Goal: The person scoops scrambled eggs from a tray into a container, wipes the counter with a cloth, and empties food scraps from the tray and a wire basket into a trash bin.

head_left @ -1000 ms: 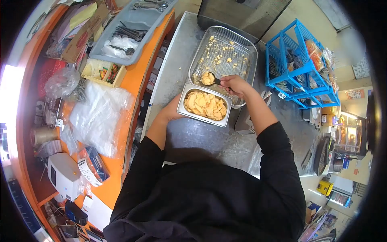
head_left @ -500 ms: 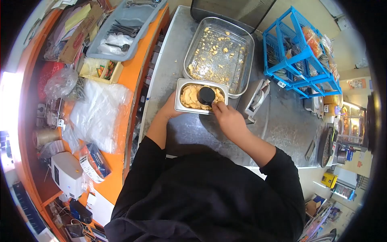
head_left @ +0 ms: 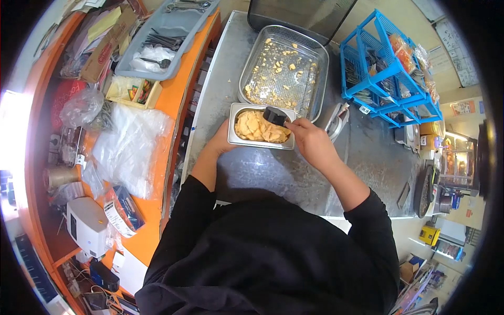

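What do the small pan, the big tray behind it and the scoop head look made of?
The small pan looks like brushed stainless steel: grey with a dull sheen. The big tray looks the same metal, with a fine wire mesh showing inside. The scoop head, held by the right hand, is matte black, probably plastic.

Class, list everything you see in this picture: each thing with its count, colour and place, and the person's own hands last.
small pan: one, steel, full of yellow chips, on the steel counter
large tray: one, steel with mesh, chip crumbs, behind the small pan
scoop: one, black, over the small pan
rack: one, blue, right of the large tray
grey bin: one, utensils inside, on the orange shelf
plastic bags: a heap, clear, orange shelf
left hand: grips the small pan's left side
right hand: holds the scoop
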Tool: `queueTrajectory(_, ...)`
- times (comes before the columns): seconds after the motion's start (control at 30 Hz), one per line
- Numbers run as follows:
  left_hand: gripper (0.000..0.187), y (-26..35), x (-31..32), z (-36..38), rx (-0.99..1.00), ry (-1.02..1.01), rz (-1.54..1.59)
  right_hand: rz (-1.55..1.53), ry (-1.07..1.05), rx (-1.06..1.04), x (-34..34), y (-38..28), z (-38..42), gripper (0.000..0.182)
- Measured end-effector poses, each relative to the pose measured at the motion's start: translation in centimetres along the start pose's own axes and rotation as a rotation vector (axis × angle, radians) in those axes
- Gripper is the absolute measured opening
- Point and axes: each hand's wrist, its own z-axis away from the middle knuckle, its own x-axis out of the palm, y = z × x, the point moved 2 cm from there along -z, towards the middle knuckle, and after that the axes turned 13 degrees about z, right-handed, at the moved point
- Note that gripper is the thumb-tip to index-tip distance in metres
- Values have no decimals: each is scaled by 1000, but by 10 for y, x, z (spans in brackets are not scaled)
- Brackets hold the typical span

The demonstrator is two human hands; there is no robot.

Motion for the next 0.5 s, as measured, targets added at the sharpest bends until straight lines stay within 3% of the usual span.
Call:
queueTrajectory(0.1,78,6,3,-3,-1,1,54,-127,107,-2,1,13,-7,26)
queueTrajectory(0.3,77,-1,-1,-2,-12,-4,34,-603,-69,324,18,36,-35,15)
queueTrajectory(0.4,78,-5,-3,-2,-7,-30,40,-373,-207,210,22,27,-45,17)
queueTrajectory(0.5,79,-8,-4,-3,-62,-58,84,-273,-170,110,17,15,-47,18)
